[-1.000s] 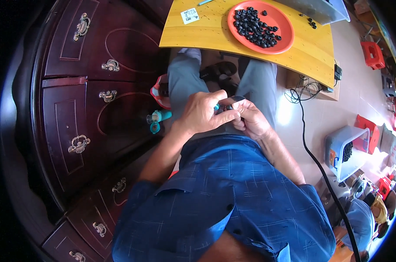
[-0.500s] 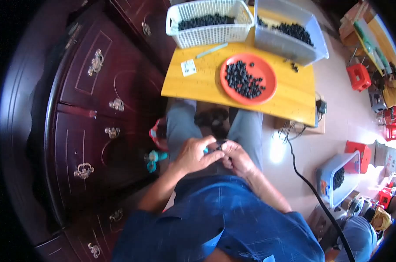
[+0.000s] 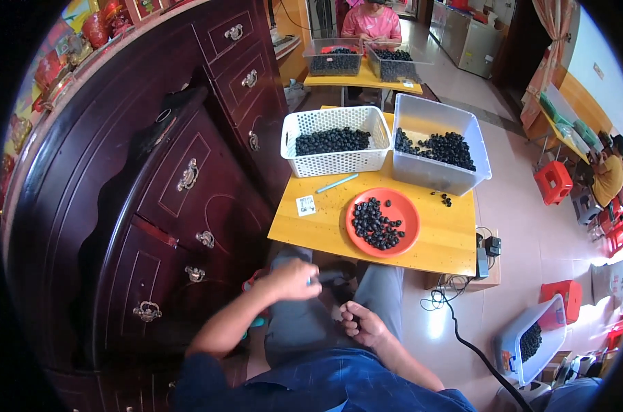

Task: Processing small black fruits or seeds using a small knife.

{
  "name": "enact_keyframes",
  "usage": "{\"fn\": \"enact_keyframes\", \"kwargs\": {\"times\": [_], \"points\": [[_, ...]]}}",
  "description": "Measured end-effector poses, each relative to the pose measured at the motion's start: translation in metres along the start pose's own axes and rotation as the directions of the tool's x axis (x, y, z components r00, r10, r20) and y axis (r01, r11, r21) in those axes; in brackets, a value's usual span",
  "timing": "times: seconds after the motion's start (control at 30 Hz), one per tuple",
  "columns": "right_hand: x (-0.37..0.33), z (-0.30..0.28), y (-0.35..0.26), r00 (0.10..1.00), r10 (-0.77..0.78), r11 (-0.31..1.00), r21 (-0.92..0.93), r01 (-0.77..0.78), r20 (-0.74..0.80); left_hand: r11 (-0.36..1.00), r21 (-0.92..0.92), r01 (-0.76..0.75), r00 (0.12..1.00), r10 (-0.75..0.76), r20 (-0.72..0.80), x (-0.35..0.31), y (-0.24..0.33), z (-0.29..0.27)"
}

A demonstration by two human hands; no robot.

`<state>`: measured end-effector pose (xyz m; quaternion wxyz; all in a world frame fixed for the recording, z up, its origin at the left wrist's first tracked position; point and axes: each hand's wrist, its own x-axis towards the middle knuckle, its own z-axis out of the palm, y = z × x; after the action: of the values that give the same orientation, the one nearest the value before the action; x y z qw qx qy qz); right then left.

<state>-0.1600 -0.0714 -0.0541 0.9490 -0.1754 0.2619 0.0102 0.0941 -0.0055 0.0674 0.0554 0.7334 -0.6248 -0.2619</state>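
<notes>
My left hand (image 3: 294, 280) is above my left thigh with its fingers curled in. A sliver of turquoise shows at its fingertips, too small to name. My right hand (image 3: 365, 325) is closed over my lap, thumb pressed on the bent fingers. Whatever it pinches is hidden. Ahead, an orange-red plate (image 3: 409, 230) on a yellow table (image 3: 291, 230) holds many small round black pieces (image 3: 373, 225), some with a hole in the middle. A white basket (image 3: 339, 165) and a clear plastic bin (image 3: 435, 180), both with more black pieces, stand behind it.
A pale turquoise stick (image 3: 337, 183) and a small printed card (image 3: 306, 206) lie left of the plate. Dark cabinets (image 3: 181, 226) line my left side. A black cable (image 3: 472, 326) crosses the floor at right. A person in pink (image 3: 372, 24) sits at a farther table.
My hands, together over my lap before, have come apart. The left has moved left. The view has tilted up, bringing the farther table and person into sight.
</notes>
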Motion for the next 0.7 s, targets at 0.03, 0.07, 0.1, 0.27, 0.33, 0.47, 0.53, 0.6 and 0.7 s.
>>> {"fn": "enact_keyframes", "kwargs": {"times": [0.03, 0.07, 0.1, 0.27, 0.33, 0.47, 0.53, 0.6, 0.7], "points": [[-0.001, -0.002, -0.004, 1.000, -0.012, 0.995, 0.096, 0.012, 0.006, 1.000, 0.014, 0.027, 0.993, -0.025, -0.118, 0.011, -0.002, -0.021], [-0.002, -0.003, -0.007, 1.000, -0.019, 0.981, 0.192, 0.017, 0.012, 0.998, 0.024, 0.061, 0.971, -0.053, -0.233, 0.023, -0.006, -0.043], [-0.002, -0.001, -0.010, 0.997, -0.050, 0.970, 0.242, 0.033, 0.063, 0.997, -0.072, 0.035, 0.899, -0.063, -0.434, 0.034, -0.014, -0.064], [0.005, -0.005, -0.019, 0.984, -0.121, 0.869, 0.494, 0.042, 0.129, 0.963, -0.182, -0.199, 0.542, -0.046, -0.839, 0.060, 0.008, -0.141], [0.005, -0.006, -0.019, 0.981, -0.151, 0.854, 0.517, 0.067, 0.123, 0.941, -0.279, -0.190, 0.685, -0.077, -0.725, 0.050, 0.027, -0.117], [0.006, 0.003, -0.021, 0.985, -0.162, 0.843, 0.511, 0.165, -0.051, 0.938, -0.193, -0.289, 0.855, 0.162, -0.492, 0.020, 0.037, -0.017], [0.010, -0.006, -0.014, 0.959, -0.269, 0.821, 0.543, 0.178, 0.092, 0.941, -0.291, -0.175, 0.941, 0.073, -0.329, -0.004, 0.052, 0.031], [0.010, 0.005, -0.019, 0.974, -0.223, 0.861, 0.477, 0.177, 0.042, 0.946, -0.298, -0.132, 0.970, 0.062, -0.234, -0.013, 0.062, 0.059], [0.016, 0.005, -0.008, 0.971, -0.230, 0.877, 0.447, 0.175, 0.071, 0.969, -0.231, -0.086, 0.965, 0.024, -0.260, -0.021, 0.064, 0.100]]}}
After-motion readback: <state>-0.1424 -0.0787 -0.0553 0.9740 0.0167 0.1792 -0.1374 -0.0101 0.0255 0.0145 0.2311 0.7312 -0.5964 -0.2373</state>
